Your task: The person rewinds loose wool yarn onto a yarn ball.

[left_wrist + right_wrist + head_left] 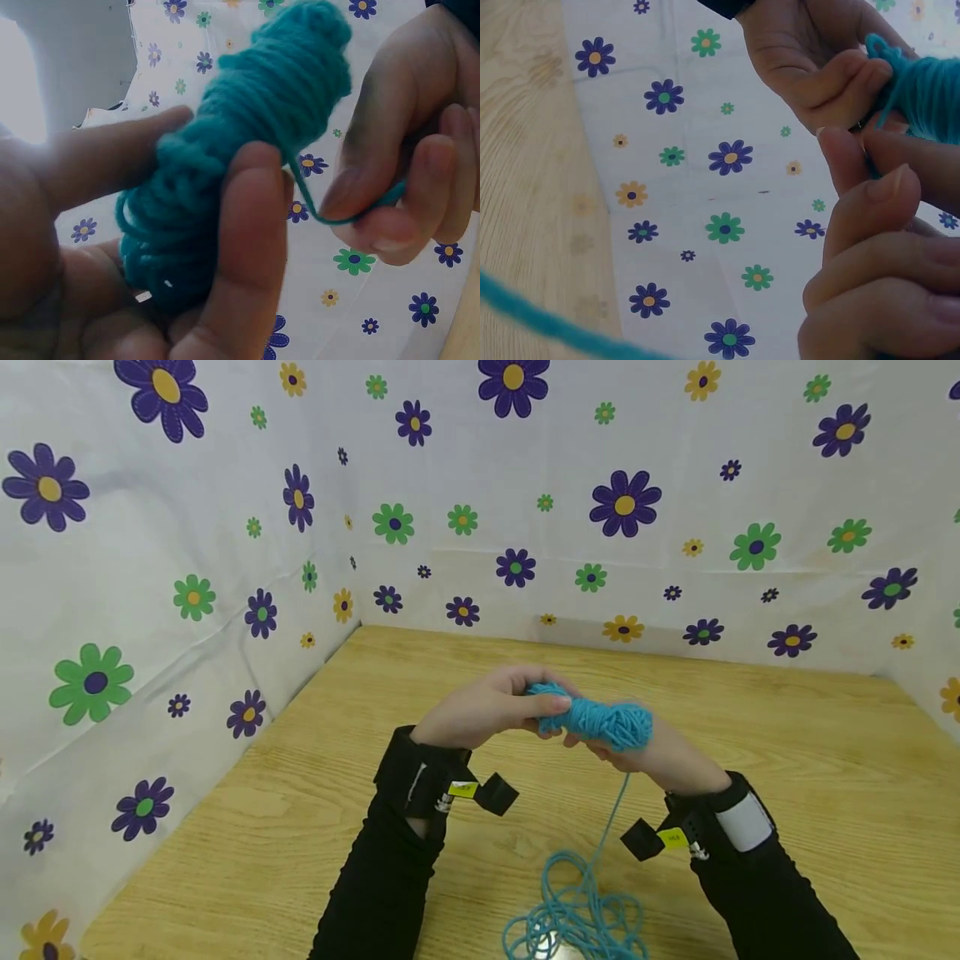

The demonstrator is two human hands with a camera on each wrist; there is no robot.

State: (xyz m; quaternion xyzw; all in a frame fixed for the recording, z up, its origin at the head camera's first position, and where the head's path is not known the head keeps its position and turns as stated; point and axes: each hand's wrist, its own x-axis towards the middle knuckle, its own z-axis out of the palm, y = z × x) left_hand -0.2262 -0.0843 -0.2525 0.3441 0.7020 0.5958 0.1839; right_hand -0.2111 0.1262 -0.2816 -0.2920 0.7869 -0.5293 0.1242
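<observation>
A wound bundle of turquoise yarn (pixel 600 720) is held above the table, narrower at its middle where strands wrap across it. My left hand (pixel 498 702) grips its left end between thumb and fingers; the left wrist view shows the bundle (pixel 262 90) rising out of that grip. My right hand (pixel 652 756) is behind the bundle's right end in the head view. In the left wrist view the right hand (pixel 412 150) pinches the working strand (pixel 304 187) between thumb and forefinger, a short way off the bundle. From there the yarn runs down to the table.
A loose tangle of the same yarn (pixel 581 910) lies on the wooden table (pixel 300 827) at the near edge, between my forearms. Flower-printed white cloth (pixel 465 460) walls the table at the back and sides. Both wrists carry black straps with small cameras.
</observation>
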